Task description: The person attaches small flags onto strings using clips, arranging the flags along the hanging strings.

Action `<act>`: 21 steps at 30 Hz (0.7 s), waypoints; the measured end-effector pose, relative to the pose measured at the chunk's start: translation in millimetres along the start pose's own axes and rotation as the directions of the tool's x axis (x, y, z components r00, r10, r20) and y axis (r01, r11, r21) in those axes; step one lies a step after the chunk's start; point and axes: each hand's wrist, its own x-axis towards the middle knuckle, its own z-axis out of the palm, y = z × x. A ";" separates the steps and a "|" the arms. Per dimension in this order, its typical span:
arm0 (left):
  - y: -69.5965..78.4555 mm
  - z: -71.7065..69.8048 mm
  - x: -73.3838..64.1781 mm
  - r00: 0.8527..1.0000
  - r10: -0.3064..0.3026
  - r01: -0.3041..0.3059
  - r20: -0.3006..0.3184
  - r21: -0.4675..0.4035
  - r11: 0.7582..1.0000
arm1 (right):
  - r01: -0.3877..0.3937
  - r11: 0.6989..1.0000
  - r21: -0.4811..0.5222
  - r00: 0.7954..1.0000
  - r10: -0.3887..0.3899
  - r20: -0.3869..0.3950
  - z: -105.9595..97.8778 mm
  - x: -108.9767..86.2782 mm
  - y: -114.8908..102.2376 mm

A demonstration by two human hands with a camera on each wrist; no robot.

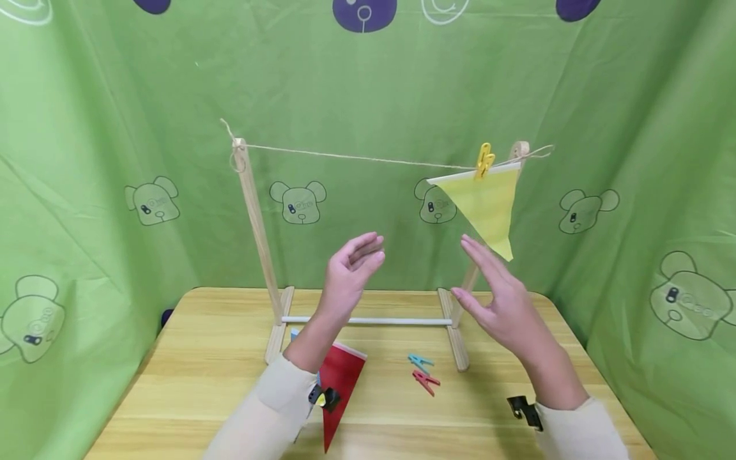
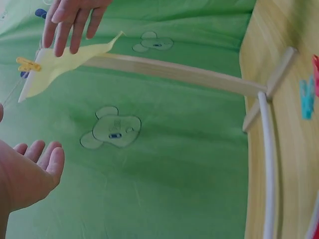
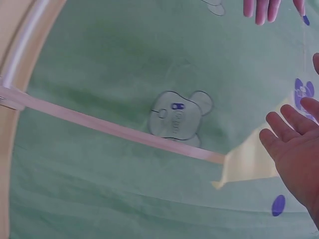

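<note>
A yellow triangular flag (image 1: 485, 201) hangs near the right end of a string (image 1: 356, 158), pinned by a yellow clothespin (image 1: 485, 161). Its white top edge slants, the left corner lower than the right. My right hand (image 1: 506, 306) is raised just below the flag, fingers extended and holding nothing. To its left my left hand (image 1: 351, 275) hovers under the string with relaxed fingers and nothing in them. On the table lie a red triangular flag (image 1: 345, 370), partly hidden by my left forearm, a blue clothespin (image 1: 421, 363) and a red clothespin (image 1: 425, 381).
The string runs between two wooden posts, the left post (image 1: 257, 230) and a right one partly behind the flag. A white rod (image 1: 397, 321) joins their feet low over the wooden table (image 1: 190, 358). Green curtains (image 1: 356, 83) with bear prints surround the table.
</note>
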 end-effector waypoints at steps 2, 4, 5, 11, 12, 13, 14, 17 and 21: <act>-3.5 -7.1 -3.5 1.000 -0.010 0.010 0.004 0.036 0.999 | -0.026 1.000 -0.002 0.999 0.026 0.018 4.9 -5.0 2.6; -7.2 -14.7 -7.2 1.000 -0.022 0.022 0.005 0.070 0.997 | -0.057 0.998 0.004 0.998 0.057 0.041 10.4 -9.8 5.4; -9.1 -18.7 -9.1 1.000 -0.029 0.028 0.004 0.086 0.996 | -0.070 0.998 0.009 0.996 0.069 0.052 13.4 -11.8 7.2; -20.4 -42.2 -19.7 0.998 -0.056 0.058 -0.015 0.183 0.981 | -0.111 0.993 0.041 0.989 0.106 0.107 35.4 -24.7 20.9; -22.3 -45.5 -21.5 0.998 -0.058 0.060 -0.017 0.204 0.977 | -0.117 0.992 0.043 0.987 0.111 0.113 39.2 -27.3 23.4; -24.7 -48.6 -23.1 0.998 -0.058 0.060 -0.019 0.225 0.972 | -0.123 0.991 0.050 0.986 0.116 0.121 42.3 -29.7 25.3; -26.8 -51.4 -24.8 0.998 -0.056 0.058 -0.016 0.246 0.968 | -0.132 0.990 0.055 0.984 0.124 0.128 45.3 -32.0 27.3; -32.9 -59.7 -30.1 0.998 -0.054 0.055 -0.014 0.315 0.947 | -0.157 0.985 0.069 0.978 0.146 0.153 52.6 -37.9 31.8; -41.2 -71.3 -38.1 0.998 -0.065 0.069 -0.023 0.392 0.917 | -0.194 0.978 0.076 0.965 0.176 0.194 61.4 -45.0 35.6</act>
